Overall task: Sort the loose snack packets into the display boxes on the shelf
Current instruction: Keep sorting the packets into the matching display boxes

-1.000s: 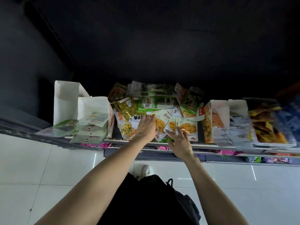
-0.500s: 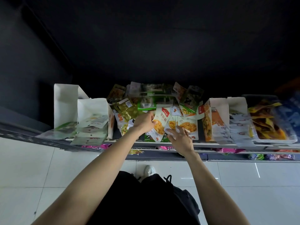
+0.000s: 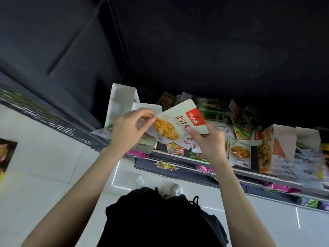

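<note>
White snack packet (image 3: 179, 122) reading 金针, red logo, last character covered, pinched by left hand (image 3: 130, 130) and right hand (image 3: 207, 141), above shelf (image 3: 222, 167) front edge, other labels blurred.

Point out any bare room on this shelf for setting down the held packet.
Little shows. The shelf between the white boxes on the left and the orange box is heaped with loose packets. Likeliest room is inside the white boxes; their floors are hidden behind both hands holding the packet.

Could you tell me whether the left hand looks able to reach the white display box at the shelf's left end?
Probably yes: the left hand pinches the packet just before the white display box, with nothing between.
</note>
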Tool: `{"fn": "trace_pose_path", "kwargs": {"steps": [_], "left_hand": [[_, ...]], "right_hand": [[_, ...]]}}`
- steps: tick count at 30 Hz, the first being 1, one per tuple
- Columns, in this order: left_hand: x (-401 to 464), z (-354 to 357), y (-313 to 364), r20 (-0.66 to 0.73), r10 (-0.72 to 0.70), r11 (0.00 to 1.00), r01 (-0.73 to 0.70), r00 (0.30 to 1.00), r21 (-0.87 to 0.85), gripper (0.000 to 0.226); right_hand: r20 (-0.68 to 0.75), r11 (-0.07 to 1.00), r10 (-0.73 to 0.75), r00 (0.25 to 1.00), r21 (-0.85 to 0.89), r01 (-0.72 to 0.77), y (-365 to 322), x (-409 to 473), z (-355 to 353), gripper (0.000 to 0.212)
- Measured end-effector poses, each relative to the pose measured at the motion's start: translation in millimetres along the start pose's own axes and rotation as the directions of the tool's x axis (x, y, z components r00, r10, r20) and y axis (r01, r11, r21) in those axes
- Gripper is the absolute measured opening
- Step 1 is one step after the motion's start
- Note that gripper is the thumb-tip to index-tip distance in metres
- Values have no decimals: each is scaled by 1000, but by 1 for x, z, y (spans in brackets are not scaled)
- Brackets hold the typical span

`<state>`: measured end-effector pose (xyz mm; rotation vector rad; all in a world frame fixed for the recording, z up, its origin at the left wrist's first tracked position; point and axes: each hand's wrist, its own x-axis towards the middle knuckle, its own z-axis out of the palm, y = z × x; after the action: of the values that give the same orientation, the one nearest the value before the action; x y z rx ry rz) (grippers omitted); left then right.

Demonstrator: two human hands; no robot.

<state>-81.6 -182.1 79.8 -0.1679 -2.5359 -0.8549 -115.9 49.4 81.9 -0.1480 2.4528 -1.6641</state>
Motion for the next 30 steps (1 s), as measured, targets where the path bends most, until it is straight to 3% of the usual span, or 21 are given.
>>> {"fn": "trace_pose_path", "kwargs": {"steps": [2, 4, 7, 9, 11, 14, 20, 22, 24, 26, 30], "left_hand": [[-7, -12, -18, -144, -130, 991, 134, 981, 20, 23], [-16, -17, -36, -127, -144, 980, 160, 981, 122, 24], [-32, -18, -59, 153, -70, 958, 23, 986, 287, 24], [-38, -15, -72, 317, -97, 928, -30, 943, 372, 28], [-39, -14, -80, 368, -137, 919, -21, 920, 394, 28], [-36, -14, -84, 344, -125, 923, -18, 930, 384, 16], [-39, -10, -88, 331, -111, 910, -38, 937, 413, 11], [-40, -9, -89, 325, -114, 908, -34, 939, 418, 9], [-41, -8, -88, 330, -123, 906, -31, 936, 423, 10], [-41, -6, -89, 333, -129, 906, -25, 934, 423, 12], [-42, -3, -89, 288, -80, 907, -50, 954, 418, 6]], "right_hand": [[-62, 999, -14, 998, 48, 17, -11, 6, 22, 22], [-134, 993, -10, 991, 112, 25, -17, 13, 42, 17], [-173, 998, -25, 985, 51, 34, -12, 24, 70, 15], [-157, 983, -148, 976, -132, 128, -6, 32, 85, 19], [-80, 889, -349, 934, -345, 303, -1, 38, 96, 19], [95, 709, -525, 846, -500, 496, -4, 48, 106, 17], [231, 478, -570, 788, -687, 547, -20, 49, 106, 30], [286, 406, -511, 811, -751, 521, -26, 46, 106, 34], [392, 313, -307, 867, -819, 481, -29, 46, 115, 36], [466, 249, -170, 868, -832, 496, -24, 49, 129, 38], [538, 283, -58, 841, -799, 531, -1, 49, 143, 46]]}}
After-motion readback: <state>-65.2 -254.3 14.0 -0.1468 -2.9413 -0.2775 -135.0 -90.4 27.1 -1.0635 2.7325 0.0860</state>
